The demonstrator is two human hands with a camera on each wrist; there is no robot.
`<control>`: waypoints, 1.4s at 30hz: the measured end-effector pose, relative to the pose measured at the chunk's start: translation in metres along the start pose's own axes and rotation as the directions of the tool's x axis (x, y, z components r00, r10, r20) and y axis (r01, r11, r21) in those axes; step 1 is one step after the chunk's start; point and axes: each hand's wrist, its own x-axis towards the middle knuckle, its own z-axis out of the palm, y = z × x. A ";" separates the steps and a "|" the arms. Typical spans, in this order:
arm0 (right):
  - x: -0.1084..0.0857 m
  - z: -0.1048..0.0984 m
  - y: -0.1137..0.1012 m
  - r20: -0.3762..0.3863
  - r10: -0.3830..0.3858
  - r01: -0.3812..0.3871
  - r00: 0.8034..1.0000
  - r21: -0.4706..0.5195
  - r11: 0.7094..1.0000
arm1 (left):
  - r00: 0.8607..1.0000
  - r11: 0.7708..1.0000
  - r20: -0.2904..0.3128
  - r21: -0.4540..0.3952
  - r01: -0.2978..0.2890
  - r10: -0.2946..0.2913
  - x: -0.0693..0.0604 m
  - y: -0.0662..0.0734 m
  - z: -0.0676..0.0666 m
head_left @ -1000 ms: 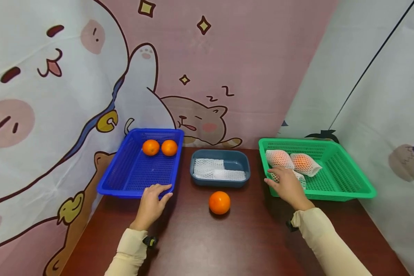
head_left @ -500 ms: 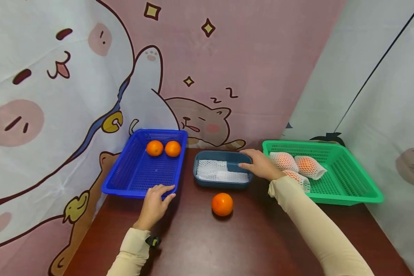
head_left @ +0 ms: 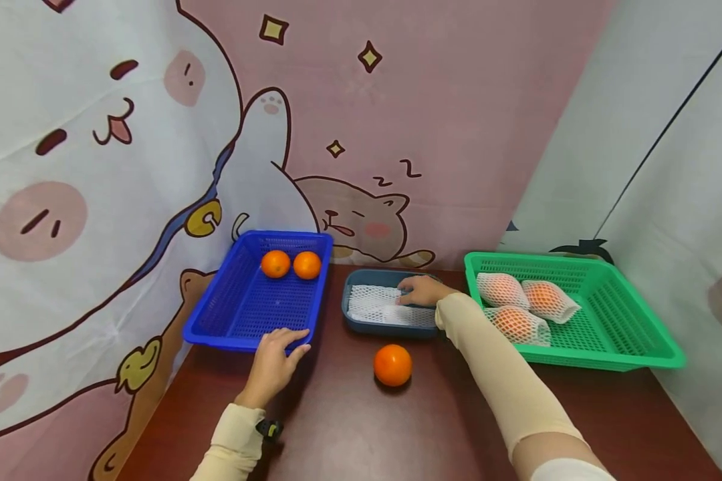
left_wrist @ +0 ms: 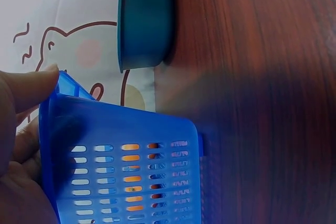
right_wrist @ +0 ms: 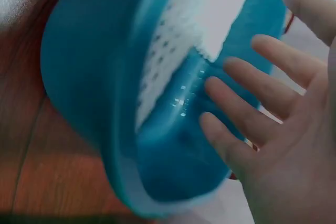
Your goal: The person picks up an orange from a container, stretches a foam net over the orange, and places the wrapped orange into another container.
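My left hand (head_left: 273, 364) rests at the near right corner of the blue basket (head_left: 216, 339), its fingers loosely bent over the rim (left_wrist: 47, 129). Two oranges (head_left: 275, 264) lie at the far end of that basket. Over the right part of the dark teal tray (head_left: 391, 329), my right hand (head_left: 422, 292) reaches in with its fingers spread (right_wrist: 247, 98). White foam net sleeves (head_left: 373, 304) lie flat in the tray; in the right wrist view the fingers hold none of them. One bare orange (head_left: 393, 365) sits on the table in front of the tray.
To the right stands a green basket (head_left: 614, 334) with three net-wrapped fruits (head_left: 520, 324) at its left end. Everything stands on a dark brown wooden table (head_left: 361, 427). A printed cloth (head_left: 457, 133) hangs behind and along the sides.
My right hand has left the net-wrapped fruits in the green basket and moved left over the tray, lower into it now. My left hand stays at the blue basket's corner. The view has shifted slightly.
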 end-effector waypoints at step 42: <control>-0.070 -0.031 -0.040 -0.538 -0.003 0.092 0.843 0.138 0.986 | 0.986 0.986 0.026 0.029 0.166 -0.167 0.012 0.014 -0.003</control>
